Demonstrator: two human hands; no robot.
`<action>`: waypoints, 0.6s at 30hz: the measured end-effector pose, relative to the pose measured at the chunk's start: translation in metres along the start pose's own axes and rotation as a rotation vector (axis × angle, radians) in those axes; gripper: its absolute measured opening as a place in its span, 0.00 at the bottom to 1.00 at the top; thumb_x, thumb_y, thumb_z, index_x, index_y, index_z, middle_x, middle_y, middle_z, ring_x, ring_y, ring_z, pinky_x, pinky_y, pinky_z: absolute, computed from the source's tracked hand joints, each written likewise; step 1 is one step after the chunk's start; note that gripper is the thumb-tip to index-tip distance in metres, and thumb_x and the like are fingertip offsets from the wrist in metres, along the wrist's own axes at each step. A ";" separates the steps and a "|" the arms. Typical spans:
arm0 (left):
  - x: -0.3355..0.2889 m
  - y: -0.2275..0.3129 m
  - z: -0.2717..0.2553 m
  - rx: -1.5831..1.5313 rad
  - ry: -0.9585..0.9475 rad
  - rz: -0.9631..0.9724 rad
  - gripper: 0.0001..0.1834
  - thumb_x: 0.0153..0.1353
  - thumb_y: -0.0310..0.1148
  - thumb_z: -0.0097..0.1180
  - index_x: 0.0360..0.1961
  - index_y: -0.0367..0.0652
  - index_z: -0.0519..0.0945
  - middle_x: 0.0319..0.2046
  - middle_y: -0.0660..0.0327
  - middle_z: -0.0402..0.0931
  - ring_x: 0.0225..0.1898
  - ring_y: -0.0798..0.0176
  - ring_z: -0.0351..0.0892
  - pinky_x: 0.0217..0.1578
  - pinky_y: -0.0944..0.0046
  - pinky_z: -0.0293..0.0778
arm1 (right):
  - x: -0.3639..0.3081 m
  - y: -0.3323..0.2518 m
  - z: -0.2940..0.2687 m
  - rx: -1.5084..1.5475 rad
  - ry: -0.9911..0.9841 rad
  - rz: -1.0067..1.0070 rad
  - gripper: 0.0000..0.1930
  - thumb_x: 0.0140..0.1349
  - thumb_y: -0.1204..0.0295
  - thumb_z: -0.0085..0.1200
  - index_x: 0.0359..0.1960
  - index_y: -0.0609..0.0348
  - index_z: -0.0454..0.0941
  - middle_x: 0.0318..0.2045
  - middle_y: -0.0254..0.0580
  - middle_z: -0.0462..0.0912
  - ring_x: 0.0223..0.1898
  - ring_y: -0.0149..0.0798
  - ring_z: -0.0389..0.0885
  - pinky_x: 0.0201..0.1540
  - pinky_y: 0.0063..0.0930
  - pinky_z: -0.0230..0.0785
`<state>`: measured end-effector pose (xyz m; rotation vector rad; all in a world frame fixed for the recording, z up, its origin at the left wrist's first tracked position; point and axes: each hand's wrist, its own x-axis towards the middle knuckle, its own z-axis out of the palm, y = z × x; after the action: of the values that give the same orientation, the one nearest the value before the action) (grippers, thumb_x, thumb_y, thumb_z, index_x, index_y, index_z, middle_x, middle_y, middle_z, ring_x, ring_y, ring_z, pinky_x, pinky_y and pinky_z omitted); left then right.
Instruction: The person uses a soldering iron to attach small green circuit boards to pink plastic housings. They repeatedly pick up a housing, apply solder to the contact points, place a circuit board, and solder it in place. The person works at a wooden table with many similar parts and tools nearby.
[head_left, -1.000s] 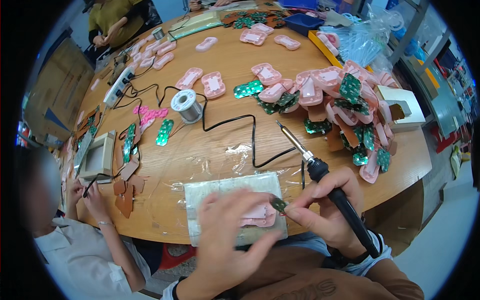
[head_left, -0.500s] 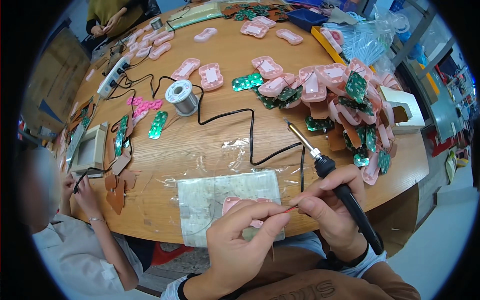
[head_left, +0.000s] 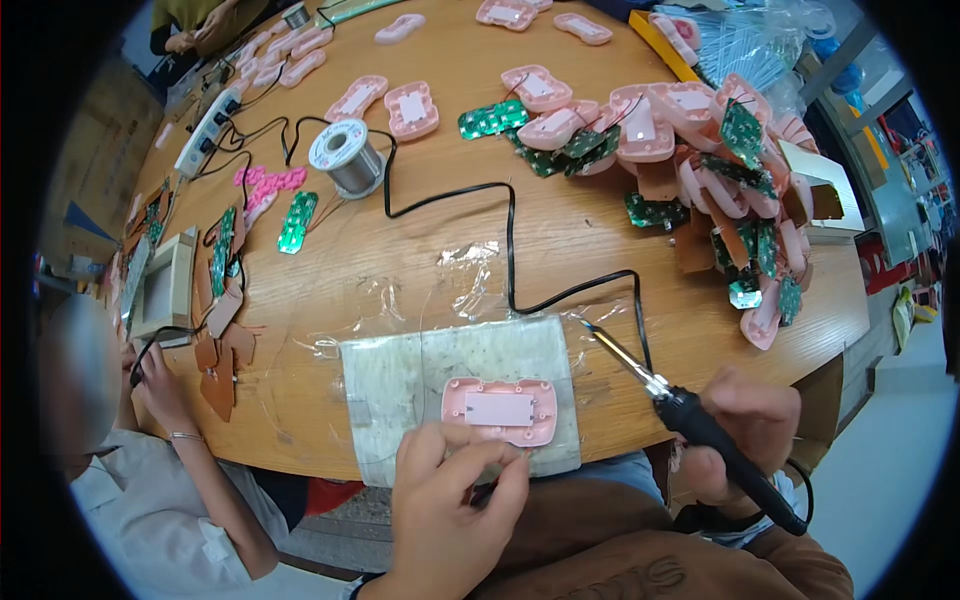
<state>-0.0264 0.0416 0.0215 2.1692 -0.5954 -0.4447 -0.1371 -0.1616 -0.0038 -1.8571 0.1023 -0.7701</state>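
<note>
A pink plastic shell with a pale rectangular panel lies on a worn whitish mat at the table's front edge. My left hand is just in front of the shell, its thumb and fingers curled together. A bit of something dark shows among those fingers, too hidden to name. To the right, my right hand grips the black handle of a soldering iron. The iron's metal tip points up and left, beside the mat's right edge.
A pile of pink shells and green circuit boards covers the right side. A solder spool stands mid-left, near a black cord and a white power strip. At left, a co-worker's hand works by a frame.
My hands have moved apart; before, both met over the mat at thin red and dark wires. The left hand has moved down, uncovering the shell. The soldering iron has moved lower and right.
</note>
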 end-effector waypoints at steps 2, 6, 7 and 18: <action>0.005 -0.016 0.022 0.071 0.175 0.150 0.07 0.44 0.21 0.66 0.26 0.39 0.80 0.38 0.57 0.77 0.40 0.53 0.76 0.38 0.60 0.70 | -0.008 0.003 -0.006 -0.011 -0.045 -0.026 0.21 0.46 0.74 0.69 0.41 0.60 0.74 0.25 0.42 0.80 0.21 0.34 0.73 0.25 0.25 0.63; 0.007 -0.034 0.040 0.058 0.248 0.179 0.07 0.44 0.21 0.66 0.26 0.39 0.80 0.38 0.56 0.78 0.39 0.52 0.76 0.40 0.58 0.70 | -0.013 0.003 -0.014 0.034 -0.175 0.016 0.19 0.43 0.78 0.70 0.37 0.57 0.74 0.24 0.41 0.79 0.22 0.33 0.76 0.22 0.23 0.65; 0.006 -0.034 0.039 0.049 0.247 0.177 0.08 0.44 0.21 0.66 0.26 0.39 0.80 0.38 0.56 0.78 0.39 0.52 0.76 0.40 0.58 0.70 | -0.014 0.003 -0.014 0.024 -0.210 0.013 0.18 0.43 0.78 0.70 0.35 0.57 0.75 0.24 0.41 0.79 0.22 0.34 0.76 0.21 0.23 0.65; 0.006 -0.029 0.034 0.089 0.196 0.150 0.06 0.46 0.20 0.65 0.27 0.36 0.81 0.41 0.55 0.78 0.43 0.55 0.75 0.44 0.60 0.71 | -0.013 0.010 -0.005 -0.049 -0.373 -0.022 0.14 0.42 0.76 0.70 0.31 0.55 0.77 0.24 0.36 0.77 0.20 0.35 0.75 0.21 0.24 0.65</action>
<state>-0.0308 0.0329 -0.0222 2.2005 -0.6725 -0.1250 -0.1476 -0.1644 -0.0177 -2.0201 -0.1382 -0.4276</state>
